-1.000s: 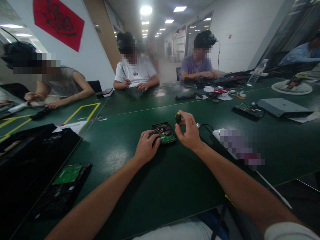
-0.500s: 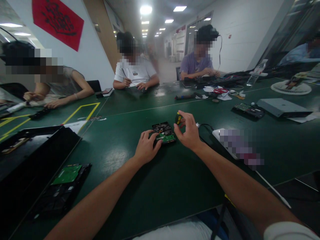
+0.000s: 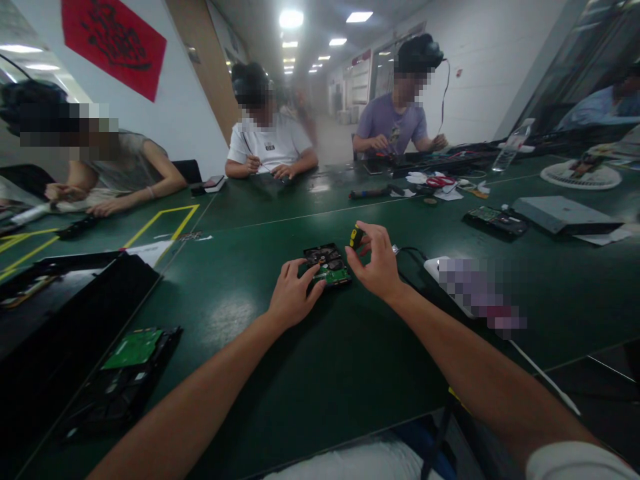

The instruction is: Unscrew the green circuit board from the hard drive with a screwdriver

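A hard drive point(image 3: 338, 274) with a green circuit board lies on the table in front of me. My left hand point(image 3: 295, 288) grips its near left side, thumb and fingers bent at its edges and partly over the board. Just right of the drive, my right hand point(image 3: 374, 259) pinches the yellow and black handle of a screwdriver point(image 3: 355, 236) between thumb and fingers. The handle is tilted above the drive's right edge; I cannot make out the shaft or tip.
Another hard drive point(image 3: 133, 363) lies at left by a black casing point(image 3: 75, 313). On the right are a phone-like white device point(image 3: 453, 287) with a cable, a third drive point(image 3: 495, 220) and a grey metal box point(image 3: 567, 215). Several co-workers sit around the green table point(image 3: 320, 393).
The screwdriver handle has turned and leans slightly differently in my right hand. My left hand stays on the drive. Across the table, the person in purple sits higher with hands farther apart.
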The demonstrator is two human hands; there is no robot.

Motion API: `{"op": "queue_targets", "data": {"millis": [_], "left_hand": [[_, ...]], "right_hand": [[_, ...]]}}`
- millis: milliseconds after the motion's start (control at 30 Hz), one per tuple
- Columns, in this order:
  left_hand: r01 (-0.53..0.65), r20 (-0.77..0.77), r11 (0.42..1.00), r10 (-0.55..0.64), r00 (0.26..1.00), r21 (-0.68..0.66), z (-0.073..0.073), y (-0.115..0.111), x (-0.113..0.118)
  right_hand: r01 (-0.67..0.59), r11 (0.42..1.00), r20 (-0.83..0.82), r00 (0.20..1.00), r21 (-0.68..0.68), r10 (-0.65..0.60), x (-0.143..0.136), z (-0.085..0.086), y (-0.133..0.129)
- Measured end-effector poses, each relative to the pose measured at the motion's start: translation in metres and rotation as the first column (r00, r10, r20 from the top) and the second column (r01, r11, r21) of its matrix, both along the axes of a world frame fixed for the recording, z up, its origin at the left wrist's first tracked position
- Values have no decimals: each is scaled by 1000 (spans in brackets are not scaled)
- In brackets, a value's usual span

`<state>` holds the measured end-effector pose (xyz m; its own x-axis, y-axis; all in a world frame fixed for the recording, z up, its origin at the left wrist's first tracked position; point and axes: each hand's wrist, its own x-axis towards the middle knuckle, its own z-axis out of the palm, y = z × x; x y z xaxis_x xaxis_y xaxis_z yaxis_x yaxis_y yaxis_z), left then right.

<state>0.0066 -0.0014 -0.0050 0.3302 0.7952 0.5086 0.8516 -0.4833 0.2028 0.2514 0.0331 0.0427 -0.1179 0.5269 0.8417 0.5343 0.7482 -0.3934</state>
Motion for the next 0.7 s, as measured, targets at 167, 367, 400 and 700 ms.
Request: {"op": "queue_targets", "data": {"millis": [167, 367, 400, 700], "left_hand": [[19, 1, 1000, -19, 1000, 6, 2, -1, 1], [24, 24, 1000, -24, 999, 20, 2, -2, 2], [20, 27, 1000, -21, 999, 24, 2, -2, 2], [-21, 78, 999, 17, 997, 49, -2, 3, 0]], "right_hand": [[-29, 1000, -13, 1000, 8, 29, 0, -2, 0], [15, 1000, -26, 1000, 16, -14, 0, -1, 1], [17, 1000, -23, 1000, 18, -17, 0, -1, 1], [-20, 1000, -9, 1000, 11, 20, 0, -3, 3]]}}
